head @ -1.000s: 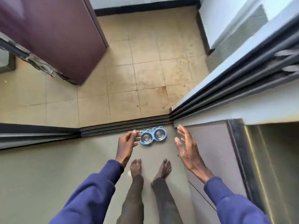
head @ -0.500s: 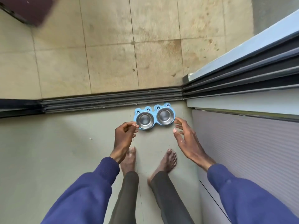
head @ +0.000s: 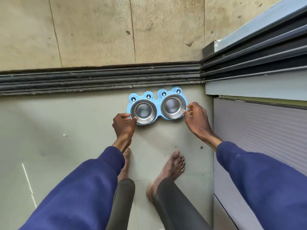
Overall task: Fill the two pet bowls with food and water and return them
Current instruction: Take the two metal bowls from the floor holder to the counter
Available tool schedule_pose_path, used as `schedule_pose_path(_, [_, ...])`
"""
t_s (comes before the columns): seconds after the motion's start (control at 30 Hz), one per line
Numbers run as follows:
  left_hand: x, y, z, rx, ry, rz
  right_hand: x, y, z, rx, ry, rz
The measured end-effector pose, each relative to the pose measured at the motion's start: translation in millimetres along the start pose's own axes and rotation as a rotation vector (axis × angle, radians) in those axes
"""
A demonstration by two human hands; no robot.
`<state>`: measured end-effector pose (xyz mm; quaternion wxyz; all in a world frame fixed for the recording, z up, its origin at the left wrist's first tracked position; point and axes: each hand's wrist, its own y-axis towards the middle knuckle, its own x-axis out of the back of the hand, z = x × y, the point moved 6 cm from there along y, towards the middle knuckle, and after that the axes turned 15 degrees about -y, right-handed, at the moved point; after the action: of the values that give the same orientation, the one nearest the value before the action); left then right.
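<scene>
Grey floor (head: 74,130): left hand (head: 123,126) grips left steel bowl (head: 143,111) by its rim, right hand (head: 197,117) pinches right steel bowl (head: 172,106), both in blue holder (head: 159,107).

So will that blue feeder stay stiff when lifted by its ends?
Probably stiff: the blue feeder looks like moulded plastic. Likely light: both steel bowls look empty. The bowls seem dropped in, so tilting may shift them.

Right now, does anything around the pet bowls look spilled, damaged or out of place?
Nothing spilled or damaged: the left bowl and right bowl sit empty in the blue holder. Only a few dark crumbs lie on the floor beside the right foot.
</scene>
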<state>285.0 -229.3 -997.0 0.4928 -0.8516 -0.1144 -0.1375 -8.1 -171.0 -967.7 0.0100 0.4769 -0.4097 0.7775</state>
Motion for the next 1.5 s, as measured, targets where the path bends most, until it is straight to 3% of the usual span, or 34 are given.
schedule_pose_path(0.33, [-4,13,11,-0.034,-0.032,-0.086,-23,27,-10,-0.286,0.056,-0.074])
schedule_pose_path(0.47, [-2,0,3,-0.049,-0.066,-0.069,-12,21,-6,-0.284,0.073,-0.107])
schedule_pose_path(0.73, [20,-47,-21,0.046,-0.274,-0.014,27,-18,-2,-0.282,0.341,-0.112])
schedule_pose_path(1.07, [89,-154,-77,0.122,-0.487,0.065,113,-126,51,-0.214,0.632,-0.159])
schedule_pose_path(1.5, [186,-320,-196,0.048,-0.601,0.162,265,-265,117,-0.211,0.907,-0.187])
